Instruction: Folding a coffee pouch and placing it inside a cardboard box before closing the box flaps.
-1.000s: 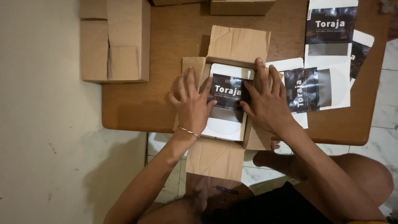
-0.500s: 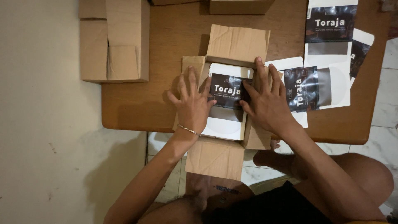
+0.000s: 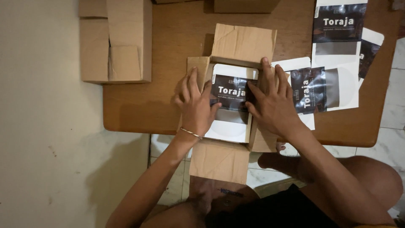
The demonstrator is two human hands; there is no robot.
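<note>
While our left hand (image 3: 195, 107) and right hand (image 3: 272, 101) lie flat and unclenched, pressing the white pouch (image 3: 232, 103) into the open cardboard box (image 3: 242, 42) at the tabletop's (image 3: 160, 97) near edge, uneven pressure could crumple it or tip the overhanging box.

The open box (image 3: 242, 42) is matt brown cardboard. The pouch (image 3: 232, 101) inside looks smooth white-and-black paper. The table (image 3: 168, 84) is smooth wood.

One head-worn camera looks steeply down, close over the wooden table (image 3: 160, 105) and hands.
</note>
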